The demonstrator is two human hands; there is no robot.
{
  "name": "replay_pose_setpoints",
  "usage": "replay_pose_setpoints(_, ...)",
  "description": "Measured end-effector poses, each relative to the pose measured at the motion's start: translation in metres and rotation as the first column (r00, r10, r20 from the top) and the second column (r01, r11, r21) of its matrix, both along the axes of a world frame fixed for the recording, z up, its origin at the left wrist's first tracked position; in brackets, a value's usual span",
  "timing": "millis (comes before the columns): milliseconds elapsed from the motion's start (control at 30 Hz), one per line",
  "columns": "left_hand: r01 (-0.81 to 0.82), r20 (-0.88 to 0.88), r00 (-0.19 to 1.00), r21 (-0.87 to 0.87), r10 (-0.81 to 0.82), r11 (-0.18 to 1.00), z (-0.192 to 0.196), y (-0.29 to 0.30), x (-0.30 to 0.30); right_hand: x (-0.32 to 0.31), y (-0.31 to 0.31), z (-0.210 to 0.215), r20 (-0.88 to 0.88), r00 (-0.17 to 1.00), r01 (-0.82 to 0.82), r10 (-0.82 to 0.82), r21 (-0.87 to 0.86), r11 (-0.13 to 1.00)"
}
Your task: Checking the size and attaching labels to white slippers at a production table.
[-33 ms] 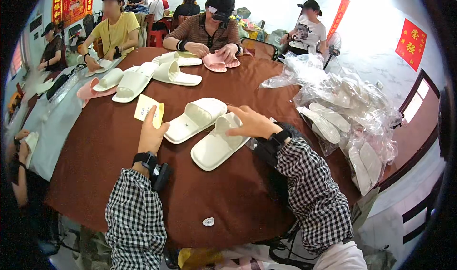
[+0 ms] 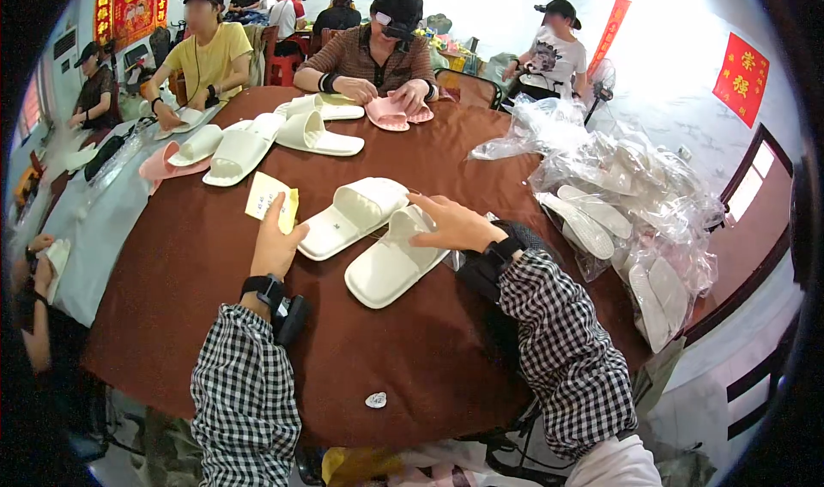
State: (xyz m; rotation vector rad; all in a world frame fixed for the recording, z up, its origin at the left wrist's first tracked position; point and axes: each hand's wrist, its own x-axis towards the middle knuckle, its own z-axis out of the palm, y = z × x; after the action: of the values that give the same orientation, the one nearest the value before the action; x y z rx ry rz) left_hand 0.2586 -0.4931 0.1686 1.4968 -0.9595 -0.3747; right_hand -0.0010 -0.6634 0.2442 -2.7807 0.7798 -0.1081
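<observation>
My left hand (image 2: 276, 245) pinches a small pale-yellow sheet of labels (image 2: 271, 199) between thumb and fingers, just left of a pair of slippers. Both are off-white with wide straps and lie side by side on the table, straps to the far right. The left slipper (image 2: 330, 231) is a short way from my left thumb. My right hand (image 2: 455, 225) spans the strap end of the right slipper (image 2: 378, 279), its thumb on the strap and its fingers over the far side. The palm hides part of that end.
A brown cloth covers the table (image 2: 206, 290). More white slippers (image 2: 245, 152) and a pink one (image 2: 167, 168) lie at the far left. Opposite, a co-worker handles pink slippers (image 2: 390, 114). Bagged slippers (image 2: 601, 174) pile up on the right. A crumpled silvery scrap (image 2: 375, 399) lies near the front edge.
My left hand and the label sheet have shifted slightly to the right. My right hand and the pair of slippers look almost unmoved.
</observation>
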Motion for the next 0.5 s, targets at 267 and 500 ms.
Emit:
replay_pose_setpoints(267,0.048,-0.068,0.997,0.002,-0.048,0.999,0.003,0.000,-0.008,0.032,-0.033,-0.024,0.148,0.972,-0.169,0.180,-0.081,0.982)
replay_pose_setpoints(500,0.064,0.265,0.950,0.357,-0.167,0.932,0.022,0.020,-0.011,0.046,-0.023,-0.017,0.222,0.900,-0.395,0.375,0.052,0.917)
